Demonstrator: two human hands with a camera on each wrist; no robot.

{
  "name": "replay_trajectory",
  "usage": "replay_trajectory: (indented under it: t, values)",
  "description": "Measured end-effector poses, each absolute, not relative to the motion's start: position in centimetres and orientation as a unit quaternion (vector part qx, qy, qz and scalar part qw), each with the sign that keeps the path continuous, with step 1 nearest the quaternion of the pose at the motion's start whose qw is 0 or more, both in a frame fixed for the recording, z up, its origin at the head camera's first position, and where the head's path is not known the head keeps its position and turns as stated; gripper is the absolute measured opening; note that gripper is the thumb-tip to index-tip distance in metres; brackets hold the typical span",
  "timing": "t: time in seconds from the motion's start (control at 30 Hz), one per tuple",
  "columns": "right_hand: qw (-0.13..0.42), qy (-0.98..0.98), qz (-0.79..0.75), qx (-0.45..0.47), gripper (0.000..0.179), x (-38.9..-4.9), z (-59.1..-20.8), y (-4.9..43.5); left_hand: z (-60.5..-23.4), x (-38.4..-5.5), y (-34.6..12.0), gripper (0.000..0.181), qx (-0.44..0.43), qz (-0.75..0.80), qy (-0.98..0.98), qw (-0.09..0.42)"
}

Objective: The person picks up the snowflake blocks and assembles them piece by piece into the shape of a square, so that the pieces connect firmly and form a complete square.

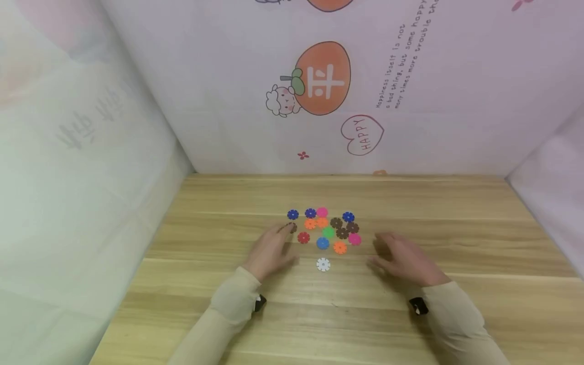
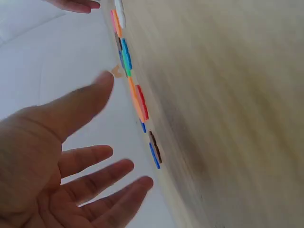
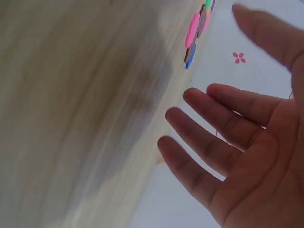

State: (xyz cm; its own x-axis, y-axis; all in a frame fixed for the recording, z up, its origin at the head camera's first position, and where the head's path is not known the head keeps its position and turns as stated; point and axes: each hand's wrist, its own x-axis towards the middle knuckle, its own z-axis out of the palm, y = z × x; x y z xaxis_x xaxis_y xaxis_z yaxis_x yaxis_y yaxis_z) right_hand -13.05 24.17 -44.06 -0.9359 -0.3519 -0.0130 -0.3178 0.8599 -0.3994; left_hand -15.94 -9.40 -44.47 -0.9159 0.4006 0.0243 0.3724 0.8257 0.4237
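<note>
Several notched plastic discs lie flat in a loose cluster on the wooden table, among them a red disc (image 1: 303, 238), a green disc (image 1: 328, 232), a light blue disc (image 1: 323, 243) and a pink disc (image 1: 354, 239). Nearest me is a white disc (image 1: 323, 264). My left hand (image 1: 270, 252) is at the cluster's left side, its fingertips overlapping a brown disc (image 1: 292, 228) in the head view; in the left wrist view its fingers are spread and hold nothing. To the right of the cluster, my right hand (image 1: 403, 257) hovers with fingers relaxed and apart, palm empty.
The wooden table (image 1: 456, 213) meets a white printed cloth (image 1: 246, 116) at the back, and similar cloth hangs on both sides. Black bands (image 1: 418, 306) sit at both wrists, below the beige sleeves (image 1: 456, 319).
</note>
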Motion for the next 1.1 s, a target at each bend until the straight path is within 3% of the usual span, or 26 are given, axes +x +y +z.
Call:
replay_trajectory:
  t: [0.2, 0.37, 0.7, 0.97, 1.1]
  values:
    - [0.064, 0.957, -0.23, -0.165, 0.053, -14.1, -44.5, 23.5, -44.6, -16.9, -8.2, 0.053, 0.173, 0.246, 0.953, 0.043]
    - [0.084, 0.957, -0.237, -0.147, 0.051, -14.9, -44.6, 23.0, -44.7, -17.7, -7.2, 0.052, 0.156, 0.245, 0.954, 0.071]
    - [0.067, 0.958, -0.243, -0.135, 0.048, -16.0, -44.8, 21.3, -44.8, -18.6, -5.4, 0.02, 0.167, 0.228, 0.956, 0.08]
    - [0.061, 0.96, -0.244, -0.12, 0.024, -16.9, -44.9, 20.1, -45.0, -18.7, -5.0, 0.01, 0.173, 0.222, 0.957, 0.076]
    - [0.053, 0.965, -0.23, -0.116, 0.025, -17.2, -44.9, 19.5, -45.2, -18.7, -5.0, 0.009, 0.173, 0.225, 0.956, 0.076]
